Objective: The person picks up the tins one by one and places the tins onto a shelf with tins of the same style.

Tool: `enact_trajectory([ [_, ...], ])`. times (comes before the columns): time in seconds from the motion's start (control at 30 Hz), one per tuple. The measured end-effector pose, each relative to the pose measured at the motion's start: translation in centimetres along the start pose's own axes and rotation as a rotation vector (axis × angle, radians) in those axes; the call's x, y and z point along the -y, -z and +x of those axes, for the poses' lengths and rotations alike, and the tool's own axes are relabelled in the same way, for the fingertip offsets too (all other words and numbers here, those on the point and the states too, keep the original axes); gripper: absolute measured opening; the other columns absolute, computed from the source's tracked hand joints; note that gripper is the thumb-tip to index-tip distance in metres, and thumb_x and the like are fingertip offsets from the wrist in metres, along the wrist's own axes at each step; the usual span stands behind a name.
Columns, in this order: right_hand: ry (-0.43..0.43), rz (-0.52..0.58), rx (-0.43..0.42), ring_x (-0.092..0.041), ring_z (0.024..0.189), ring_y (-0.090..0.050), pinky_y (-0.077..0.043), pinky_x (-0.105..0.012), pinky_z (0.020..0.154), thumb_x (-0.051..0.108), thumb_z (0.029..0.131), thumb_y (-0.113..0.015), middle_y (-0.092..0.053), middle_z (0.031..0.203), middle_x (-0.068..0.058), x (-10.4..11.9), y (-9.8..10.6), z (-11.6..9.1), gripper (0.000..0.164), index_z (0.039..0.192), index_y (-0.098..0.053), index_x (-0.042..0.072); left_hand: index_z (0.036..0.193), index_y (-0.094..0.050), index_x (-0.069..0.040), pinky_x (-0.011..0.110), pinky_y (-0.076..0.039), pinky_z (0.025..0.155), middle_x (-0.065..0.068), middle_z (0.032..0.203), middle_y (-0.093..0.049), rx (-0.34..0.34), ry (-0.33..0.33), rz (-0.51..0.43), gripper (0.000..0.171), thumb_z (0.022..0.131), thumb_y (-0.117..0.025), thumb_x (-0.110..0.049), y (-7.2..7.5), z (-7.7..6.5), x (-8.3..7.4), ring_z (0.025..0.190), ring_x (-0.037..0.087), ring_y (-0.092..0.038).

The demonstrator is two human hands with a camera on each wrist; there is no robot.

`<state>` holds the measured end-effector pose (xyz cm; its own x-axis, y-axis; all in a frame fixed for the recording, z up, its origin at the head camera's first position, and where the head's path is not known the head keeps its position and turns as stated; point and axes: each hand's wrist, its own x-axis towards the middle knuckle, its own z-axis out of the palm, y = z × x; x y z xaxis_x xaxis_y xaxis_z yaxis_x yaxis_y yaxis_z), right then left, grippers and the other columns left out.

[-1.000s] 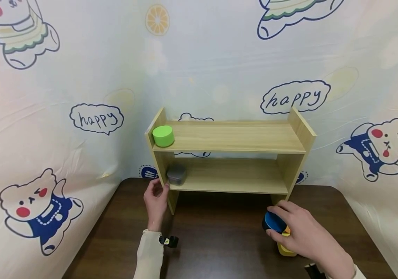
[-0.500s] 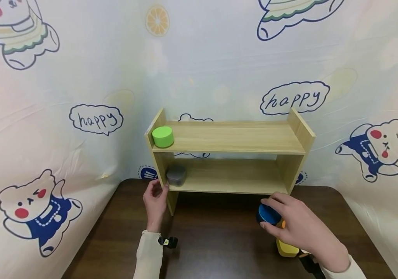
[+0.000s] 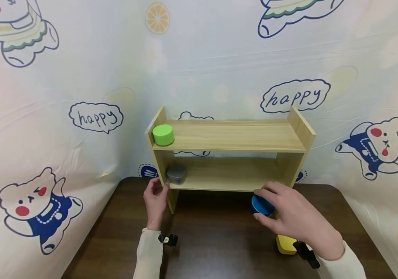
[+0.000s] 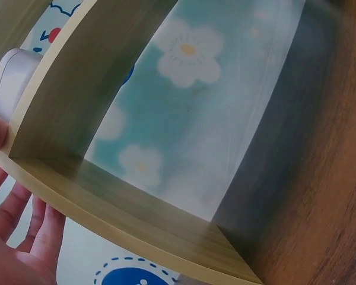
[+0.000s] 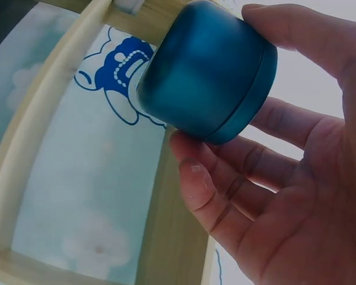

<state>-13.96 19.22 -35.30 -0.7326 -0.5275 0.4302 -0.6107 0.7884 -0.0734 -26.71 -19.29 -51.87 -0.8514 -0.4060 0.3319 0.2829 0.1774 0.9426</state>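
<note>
My right hand (image 3: 291, 211) pinches a blue round lidded jar (image 5: 202, 74) between thumb and fingers. In the head view, this jar is just below the front edge of the lower board, towards the right end of the wooden two-tier shelf (image 3: 234, 133). At the shelf's left end, my left hand (image 3: 155, 199) holds the side panel, thumb at the front corner and fingers on the outer face. Close above that thumb, a grey lidded container (image 3: 176, 174) stands on the lower board. A green round container (image 3: 163, 135) sits on the upper board against the left side.
A yellow container (image 3: 285, 245) stands on the dark wooden table (image 3: 213, 240), partly hidden under my right wrist. Behind the shelf hangs a printed cloth (image 3: 220, 58) with bears and "happy" bubbles, which also encloses both sides.
My right hand has carried the blue jar up and left, away from the yellow container and closer to the shelf. The left hand has stayed on the side panel.
</note>
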Motion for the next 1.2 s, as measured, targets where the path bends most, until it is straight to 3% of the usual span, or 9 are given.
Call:
enact_trajectory([
  [0.43, 0.039, 0.015, 0.018, -0.006, 0.086, -0.058, -0.057, -0.027, 0.072, 0.04, 0.082, -0.086, -0.067, 0.105, 0.004, 0.7, 1.3, 2.0, 0.043, 0.116, -0.074, 0.017, 0.124, -0.067, 0.003, 0.011, -0.054, 0.08, 0.024, 0.12, -0.07, -0.001, 0.021, -0.024, 0.029, 0.097, -0.07, -0.006, -0.1, 0.0, -0.3, 0.098, 0.011, -0.063],
  [0.6, 0.052, 0.024, 0.031, -0.007, 0.088, -0.059, -0.059, -0.028, 0.074, 0.041, 0.083, -0.085, -0.067, 0.105, 0.004, 0.9, 2.0, 3.0, 0.042, 0.117, -0.074, 0.017, 0.123, -0.065, 0.009, 0.014, -0.056, 0.081, 0.028, 0.12, -0.069, 0.025, 0.017, -0.023, 0.03, 0.096, -0.07, -0.003, 0.0, -0.6, -2.2, 0.099, 0.016, -0.064],
  [0.77, 0.079, 0.044, 0.009, -0.008, 0.089, -0.06, -0.059, -0.029, 0.074, 0.041, 0.083, -0.086, -0.068, 0.107, 0.002, 1.1, 2.4, 4.2, 0.045, 0.118, -0.073, 0.015, 0.121, -0.066, 0.008, 0.012, -0.055, 0.079, 0.026, 0.117, -0.069, 0.014, 0.004, -0.021, 0.028, 0.096, -0.069, -0.002, 0.3, -1.0, -3.8, 0.096, 0.013, -0.064],
  [1.03, 0.108, 0.032, 0.015, -0.009, 0.085, -0.06, -0.059, -0.028, 0.073, 0.041, 0.082, -0.087, -0.067, 0.105, -0.001, 1.3, 3.3, 5.7, 0.049, 0.118, -0.073, 0.012, 0.122, -0.066, 0.008, 0.012, -0.055, 0.079, 0.028, 0.118, -0.069, 0.033, 0.032, -0.043, 0.028, 0.096, -0.069, -0.003, 0.2, -1.0, -3.8, 0.1, 0.02, -0.064],
  [1.2, 0.111, 0.031, 0.012, -0.011, 0.085, -0.062, -0.059, -0.029, 0.073, 0.041, 0.082, -0.087, -0.068, 0.107, -0.003, 0.9, 4.2, 6.6, 0.049, 0.119, -0.072, 0.011, 0.121, -0.066, 0.007, 0.013, -0.055, 0.079, 0.028, 0.118, -0.069, 0.019, 0.026, -0.041, 0.027, 0.096, -0.069, -0.002, 0.0, -0.9, -3.4, 0.099, 0.018, -0.064],
])
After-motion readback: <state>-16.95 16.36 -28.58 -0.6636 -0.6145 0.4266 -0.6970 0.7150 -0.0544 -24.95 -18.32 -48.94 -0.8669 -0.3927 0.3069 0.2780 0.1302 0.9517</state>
